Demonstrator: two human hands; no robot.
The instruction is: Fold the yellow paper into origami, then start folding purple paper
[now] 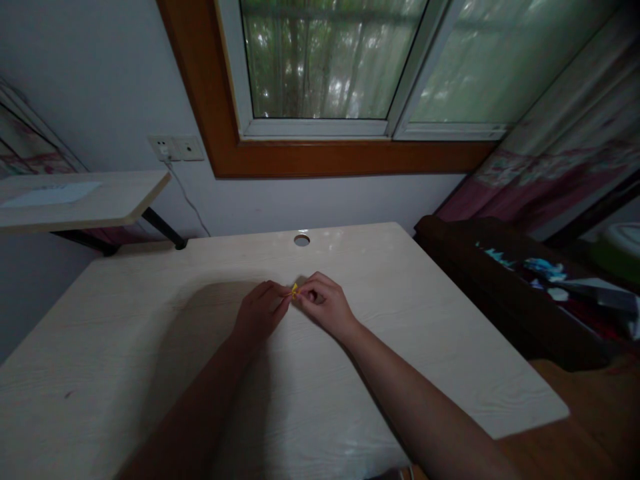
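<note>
Between my two hands, over the far middle of the pale wooden desk [400, 347], is a small yellow piece [295, 289], thin and folded or knotted in look, too small to name more exactly. My left hand [260, 308] pinches its left side with thumb and forefinger. From the right, the thumb and fingertips of my right hand [327, 301] close on its other side. The fingertips of both hands nearly meet and cover most of it. A bit of yellow sticks up above them.
A round cable hole [302, 241] lies near the desk's back edge. At left stands a raised shelf [75, 200] on black legs. A white cable [186, 193] runs down from the wall socket [176, 148]. Beyond the right edge is a dark wooden piece of furniture [480, 293] with assorted items.
</note>
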